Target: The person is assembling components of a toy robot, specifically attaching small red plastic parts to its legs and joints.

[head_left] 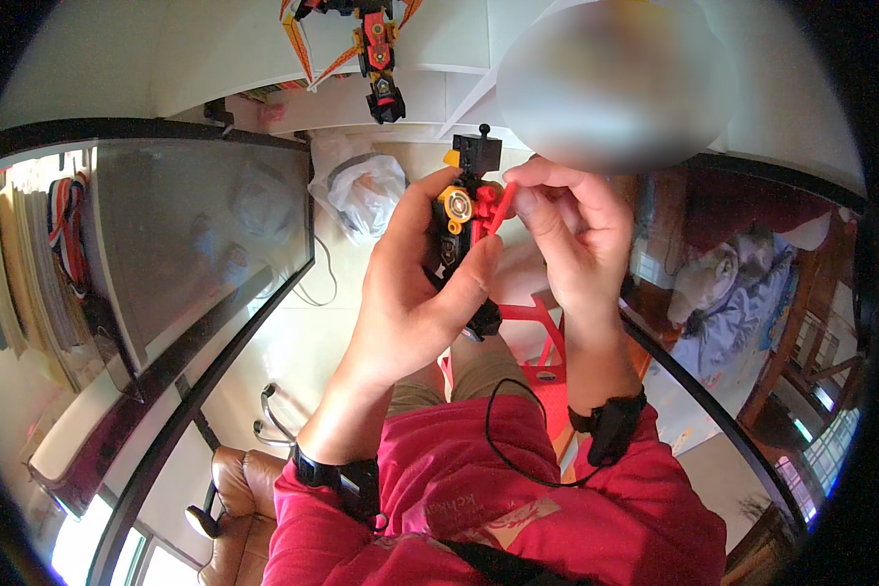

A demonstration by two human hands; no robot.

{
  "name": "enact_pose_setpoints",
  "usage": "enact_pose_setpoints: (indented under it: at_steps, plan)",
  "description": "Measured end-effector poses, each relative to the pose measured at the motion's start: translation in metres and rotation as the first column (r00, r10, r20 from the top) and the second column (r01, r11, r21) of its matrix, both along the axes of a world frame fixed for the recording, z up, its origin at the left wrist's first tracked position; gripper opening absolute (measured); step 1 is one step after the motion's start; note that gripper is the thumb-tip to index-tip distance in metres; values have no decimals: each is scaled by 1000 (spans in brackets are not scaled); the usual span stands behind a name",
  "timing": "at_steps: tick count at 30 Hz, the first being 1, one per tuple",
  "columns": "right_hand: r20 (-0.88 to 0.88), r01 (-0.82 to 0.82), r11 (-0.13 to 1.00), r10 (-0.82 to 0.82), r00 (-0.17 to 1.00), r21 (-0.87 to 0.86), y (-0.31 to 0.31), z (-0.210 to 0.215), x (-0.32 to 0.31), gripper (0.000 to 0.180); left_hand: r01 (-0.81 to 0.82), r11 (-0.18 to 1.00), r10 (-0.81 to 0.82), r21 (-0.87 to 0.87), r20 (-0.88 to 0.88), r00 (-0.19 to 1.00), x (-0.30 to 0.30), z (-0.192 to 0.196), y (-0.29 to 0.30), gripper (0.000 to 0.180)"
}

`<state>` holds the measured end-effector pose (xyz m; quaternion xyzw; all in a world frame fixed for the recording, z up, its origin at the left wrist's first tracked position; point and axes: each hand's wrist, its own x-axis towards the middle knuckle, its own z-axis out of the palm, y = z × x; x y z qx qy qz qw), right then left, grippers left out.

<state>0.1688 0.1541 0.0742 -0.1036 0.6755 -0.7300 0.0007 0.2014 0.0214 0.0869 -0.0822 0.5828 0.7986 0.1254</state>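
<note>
In front of my chest, my left hand [396,293] is closed round a black, yellow and red plastic toy model [457,207]. It is held upright, with a black block and a small ball joint at its top. My right hand [586,230] pinches a thin red plastic piece [502,207] between thumb and fingertips at the toy's right side. The piece touches or lies very close to the toy; I cannot tell whether it is attached. My left thumb rests near the red piece's lower end.
A similar black, red and orange toy assembly [377,54] sits on the white surface at the far side. Beyond my left hand lies a clear plastic bag [361,195]. A red plastic stool [549,376] stands below my right hand, and a brown leather chair [239,508] at lower left.
</note>
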Motion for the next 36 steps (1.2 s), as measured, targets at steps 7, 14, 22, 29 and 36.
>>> enact_pose_setpoints:
  at_steps: [7, 14, 22, 29, 36]
  plan:
    - [92, -29, 999, 25, 995, 42, 0, 7, 4, 12, 43, 999, -42, -30, 17, 999, 0, -3, -1, 44]
    - [142, -61, 997, 52, 989, 55, -4, 16, 9, 23, -68, 982, 43, -176, -140, 989, -1, -11, 0, 43]
    - [164, -7, 1000, 5, 986, 14, -5, 12, 12, 26, -96, 933, 6, -346, -251, 968, 0, -12, 0, 42]
    - [237, 18, 999, -9, 972, -34, -5, 16, 13, 27, -75, 950, 16, -303, -193, 981, 4, -11, 5, 41]
    - [201, 7, 1000, -1, 980, -30, -2, 20, 13, 27, -62, 934, -19, -351, -222, 975, 2, -9, 5, 40]
